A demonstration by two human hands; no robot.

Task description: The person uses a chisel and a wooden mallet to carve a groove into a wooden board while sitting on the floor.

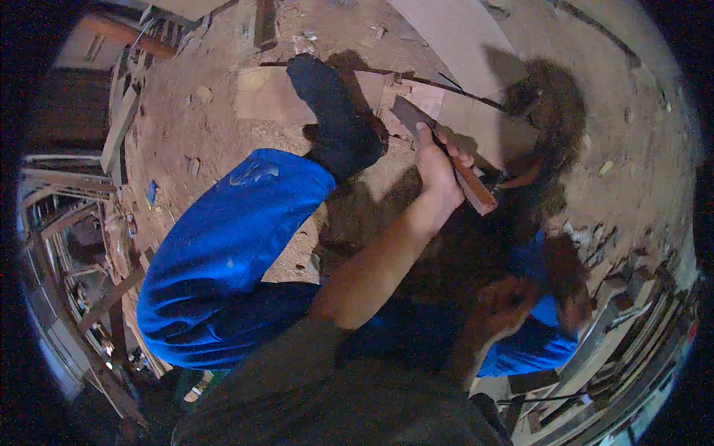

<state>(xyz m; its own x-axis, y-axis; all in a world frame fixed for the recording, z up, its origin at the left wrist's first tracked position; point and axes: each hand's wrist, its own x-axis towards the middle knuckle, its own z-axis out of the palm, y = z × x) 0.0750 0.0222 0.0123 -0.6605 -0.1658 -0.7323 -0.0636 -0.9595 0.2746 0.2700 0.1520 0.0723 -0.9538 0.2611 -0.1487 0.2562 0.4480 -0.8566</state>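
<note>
My left hand point(439, 167) is closed around a long tool with a flat grey blade point(409, 114) and a reddish-brown wooden bar or handle point(477, 192). The tool slants, its blade toward a pale wooden board point(271, 95) on the ground; whether it touches the wood I cannot tell. My foot in a dark covering point(338, 119) rests across the board. Low at the right, my right hand point(509, 301) is in shadow and blurred near my blue-trousered knee. Its fingers are unclear, and a dark shape beside it cannot be made out.
A wide, curved pale board point(476, 44) lies at the far side. Stacked timber strips point(625, 327) stand at the lower right, and loose wooden pieces point(82, 223) crowd the left. A small blue object point(152, 193) lies on the dusty brown ground.
</note>
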